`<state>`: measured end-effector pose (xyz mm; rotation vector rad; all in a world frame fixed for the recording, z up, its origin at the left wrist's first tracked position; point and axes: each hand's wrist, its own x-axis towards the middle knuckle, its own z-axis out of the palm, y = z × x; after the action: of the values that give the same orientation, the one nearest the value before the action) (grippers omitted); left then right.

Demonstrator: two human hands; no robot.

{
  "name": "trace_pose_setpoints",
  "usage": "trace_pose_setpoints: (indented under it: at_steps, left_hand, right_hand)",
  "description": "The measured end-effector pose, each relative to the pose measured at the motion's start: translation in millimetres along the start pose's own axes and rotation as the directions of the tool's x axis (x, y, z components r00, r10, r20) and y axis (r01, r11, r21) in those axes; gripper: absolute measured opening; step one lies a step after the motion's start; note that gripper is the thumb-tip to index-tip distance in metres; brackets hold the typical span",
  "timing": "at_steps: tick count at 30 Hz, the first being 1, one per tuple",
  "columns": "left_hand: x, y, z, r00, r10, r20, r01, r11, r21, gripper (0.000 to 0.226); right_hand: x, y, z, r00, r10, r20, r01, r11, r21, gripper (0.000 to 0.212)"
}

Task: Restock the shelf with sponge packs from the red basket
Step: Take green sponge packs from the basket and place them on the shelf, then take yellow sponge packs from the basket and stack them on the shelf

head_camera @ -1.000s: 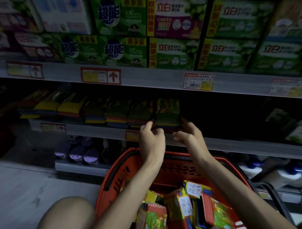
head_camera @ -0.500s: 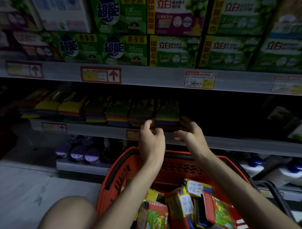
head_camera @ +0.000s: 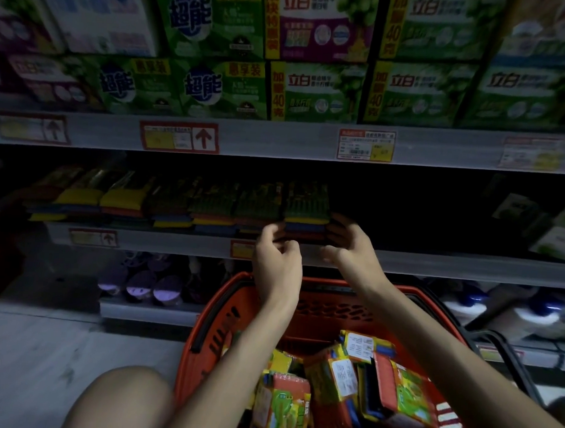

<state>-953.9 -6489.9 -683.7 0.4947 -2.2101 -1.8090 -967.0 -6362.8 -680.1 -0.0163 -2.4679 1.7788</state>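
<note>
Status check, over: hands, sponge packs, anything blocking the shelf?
Left hand and right hand flank the end sponge stack on shelf, fingers curled at its sides; hold unclear, too dark. More packs in red basket. Nothing seen blocking.

2 hands: left hand (head_camera: 278,261) and right hand (head_camera: 350,248). 1 red basket (head_camera: 335,308), its sponge packs (head_camera: 282,402) too jumbled to count. About 7 stacks (head_camera: 211,208) of packs along the shelf (head_camera: 465,268). 4 price tags (head_camera: 179,136) on the upper rail (head_camera: 277,140), 2 below.
</note>
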Motion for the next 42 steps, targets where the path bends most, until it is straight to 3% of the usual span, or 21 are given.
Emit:
trace_pose_setpoints:
  at_steps: [6, 13, 21, 26, 31, 34, 38, 39, 42]
  left_hand:
    - [-9, -2, -10, 0.992, 0.075, 0.106, -0.073, 0.997, -0.020, 0.032]
    - [-31, -5, -32, 0.951, 0.174, 0.254, -0.183, 0.983, 0.011, 0.032]
    - [-56, -30, -63, 0.871, 0.241, 0.428, -0.372, 0.893, 0.254, 0.034]
    - [-63, -39, -84, 0.814, 0.259, 0.520, -0.479, 0.805, 0.350, 0.033]
    - [-67, -59, -103, 0.740, 0.140, 0.658, -0.571, 0.649, 0.503, 0.037]
    - [-73, -83, -110, 0.671, 0.008, 0.741, -0.624, 0.546, 0.559, 0.048]
    - [-79, -111, -96, 0.569, -0.274, 0.776, -0.721, 0.287, 0.630, 0.080]
    - [-81, -118, -90, 0.548, -0.301, 0.781, -0.751, 0.234, 0.617, 0.083]
    - [-85, -135, -77, 0.541, -0.309, 0.783, -0.767, 0.200, 0.609, 0.086]
  right_hand:
    - [0, 2, -9, 0.999, -0.028, 0.019, 0.029, 0.997, -0.068, 0.061]
    - [-25, 1, -31, 0.989, -0.142, 0.051, 0.151, 0.950, -0.274, 0.056]
    - [-75, 1, -66, 0.967, -0.139, 0.215, 0.238, 0.798, -0.554, 0.045]
    - [-96, 14, -77, 0.931, -0.032, 0.363, 0.287, 0.678, -0.676, 0.049]
    - [-115, 42, -77, 0.836, 0.144, 0.530, 0.363, 0.580, -0.730, 0.051]
    - [-125, 60, -77, 0.789, 0.249, 0.562, 0.425, 0.439, -0.791, 0.054]
    - [-134, 86, -84, 0.769, 0.361, 0.527, 0.457, 0.265, -0.849, 0.098]
    - [-136, 91, -86, 0.767, 0.381, 0.516, 0.445, 0.263, -0.856, 0.107]
    - [-140, 109, -89, 0.788, 0.387, 0.478, 0.381, 0.303, -0.873, 0.118]
